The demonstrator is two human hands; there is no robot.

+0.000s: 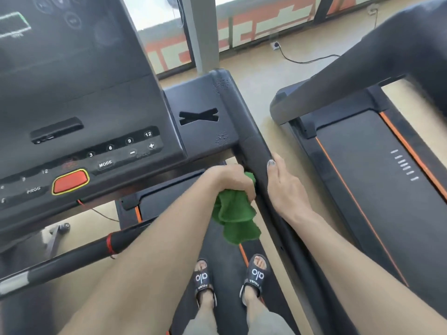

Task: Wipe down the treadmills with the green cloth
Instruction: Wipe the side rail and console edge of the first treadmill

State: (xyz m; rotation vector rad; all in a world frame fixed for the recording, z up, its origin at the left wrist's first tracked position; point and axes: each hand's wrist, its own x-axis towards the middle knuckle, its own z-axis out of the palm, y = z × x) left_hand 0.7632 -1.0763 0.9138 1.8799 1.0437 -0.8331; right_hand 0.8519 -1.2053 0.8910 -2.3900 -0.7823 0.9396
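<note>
Standing on the treadmill (217, 240) belt in black slides (254, 278); person faces the console (79, 131); left hand (232, 182) fisted round the green cloth (233, 213), bunched against the inner side of the right handrail (254, 146), loose end hanging down below the fist; right hand (285, 187) lies on the outer side of the same rail, fingers straight, palm against it, gripping nothing; red stop button (70, 181) on the console's lower edge; second treadmill (377, 170) just beside on the right, floor between them; cable (304, 59) runs along the floor to a wall socket (275, 45).
</note>
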